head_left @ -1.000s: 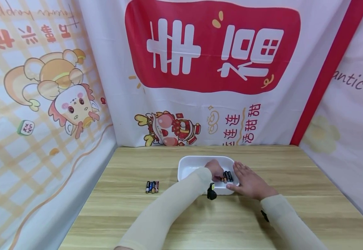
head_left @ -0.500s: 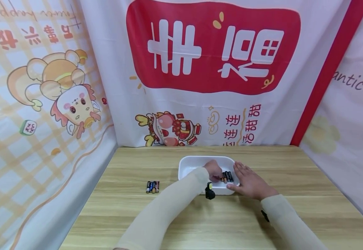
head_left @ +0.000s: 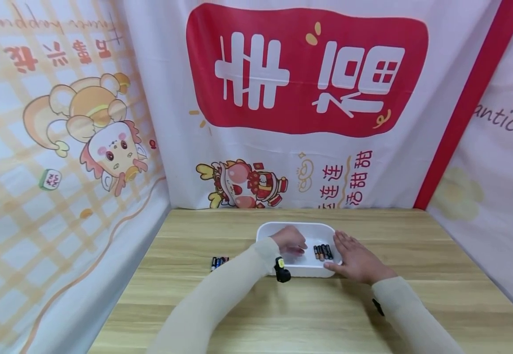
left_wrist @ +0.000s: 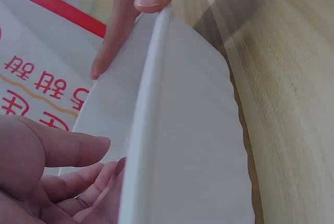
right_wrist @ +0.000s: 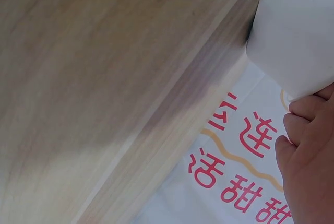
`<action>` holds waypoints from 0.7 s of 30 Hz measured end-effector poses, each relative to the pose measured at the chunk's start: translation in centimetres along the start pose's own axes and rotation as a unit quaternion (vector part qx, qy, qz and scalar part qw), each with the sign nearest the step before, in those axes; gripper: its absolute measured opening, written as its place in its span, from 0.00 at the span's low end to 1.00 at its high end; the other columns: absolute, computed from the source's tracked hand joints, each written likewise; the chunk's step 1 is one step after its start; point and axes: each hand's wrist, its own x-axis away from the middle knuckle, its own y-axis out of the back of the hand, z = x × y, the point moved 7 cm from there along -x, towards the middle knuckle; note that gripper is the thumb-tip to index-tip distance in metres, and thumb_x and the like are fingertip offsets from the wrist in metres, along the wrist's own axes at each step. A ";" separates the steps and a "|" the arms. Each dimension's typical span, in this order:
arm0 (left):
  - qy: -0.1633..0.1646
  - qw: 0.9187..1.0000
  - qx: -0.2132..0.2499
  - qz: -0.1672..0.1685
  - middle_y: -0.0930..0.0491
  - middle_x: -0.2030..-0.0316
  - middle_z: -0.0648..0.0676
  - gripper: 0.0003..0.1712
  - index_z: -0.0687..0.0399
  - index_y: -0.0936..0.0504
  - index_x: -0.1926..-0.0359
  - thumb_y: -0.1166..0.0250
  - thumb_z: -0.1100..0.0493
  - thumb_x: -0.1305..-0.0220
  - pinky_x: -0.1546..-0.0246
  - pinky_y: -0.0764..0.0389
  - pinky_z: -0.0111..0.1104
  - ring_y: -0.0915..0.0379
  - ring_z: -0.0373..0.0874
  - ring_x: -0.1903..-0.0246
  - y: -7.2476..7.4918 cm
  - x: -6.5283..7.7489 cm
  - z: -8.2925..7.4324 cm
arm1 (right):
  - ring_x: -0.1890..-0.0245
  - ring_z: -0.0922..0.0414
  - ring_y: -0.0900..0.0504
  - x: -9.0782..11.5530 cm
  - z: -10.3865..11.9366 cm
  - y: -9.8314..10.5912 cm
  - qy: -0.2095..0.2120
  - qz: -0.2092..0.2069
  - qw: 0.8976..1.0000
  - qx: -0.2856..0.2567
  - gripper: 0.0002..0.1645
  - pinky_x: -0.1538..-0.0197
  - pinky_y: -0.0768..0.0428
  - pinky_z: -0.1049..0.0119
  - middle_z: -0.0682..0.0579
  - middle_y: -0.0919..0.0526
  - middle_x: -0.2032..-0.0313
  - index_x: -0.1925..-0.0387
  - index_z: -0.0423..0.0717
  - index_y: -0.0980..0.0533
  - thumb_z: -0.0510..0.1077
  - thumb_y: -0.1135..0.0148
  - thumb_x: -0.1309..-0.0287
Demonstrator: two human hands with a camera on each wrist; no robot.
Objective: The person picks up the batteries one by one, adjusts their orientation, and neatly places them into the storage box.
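Note:
A white rectangular tray (head_left: 302,271) stands on the table, with several batteries (head_left: 323,252) lying side by side in its right half. Inside it, left of those batteries, is my left hand (head_left: 289,240). The left wrist view shows its thumb (left_wrist: 78,150) apart from loosely bent fingers, with nothing seen between them. My right hand (head_left: 356,258) rests against the tray's right end, its fingers extended along the rim and its thumb at the front corner. In the right wrist view, fingertips touch the tray's outer wall (right_wrist: 295,36).
More batteries (head_left: 217,262) lie on the wooden table (head_left: 323,314) left of the tray, partly covered by the left sleeve (head_left: 225,280). A printed cloth (head_left: 305,147) hangs behind the table, with further cloths on both sides.
My left hand has moved left, away from the batteries in the tray, uncovering them. The left sleeve now covers part of the batteries on the table. My right hand stays at the tray.

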 end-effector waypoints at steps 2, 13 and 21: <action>0.005 1.000 0.020 0.004 0.21 0.70 0.58 0.05 0.64 0.20 0.68 0.34 0.74 0.45 0.65 0.14 0.35 0.20 0.46 0.74 0.7 0.5 0.3 | 0.28 0.40 0.52 0.1 0.2 0.1 0.003 -0.001 1.000 -0.001 0.62 0.27 0.50 0.46 0.37 0.51 0.27 0.29 0.30 0.49 0.79 0.60 0.40; -0.013 0.997 0.066 0.032 0.19 0.65 0.60 0.15 0.69 0.20 0.53 0.34 0.72 0.43 0.66 0.13 0.37 0.18 0.50 0.67 4.0 2.6 0.2 | 0.27 0.41 0.54 0.2 0.2 0.2 -0.010 0.016 1.000 -0.003 0.62 0.27 0.52 0.46 0.39 0.53 0.26 0.28 0.32 0.50 0.80 0.61 0.40; -0.017 0.996 0.074 0.040 0.20 0.61 0.61 0.18 0.72 0.23 0.49 0.35 0.72 0.41 0.64 0.14 0.36 0.19 0.52 0.64 6.0 4.1 0.9 | 0.27 0.41 0.54 0.2 0.3 0.1 -0.007 0.019 1.000 -0.001 0.62 0.27 0.52 0.46 0.38 0.52 0.26 0.28 0.31 0.50 0.80 0.62 0.40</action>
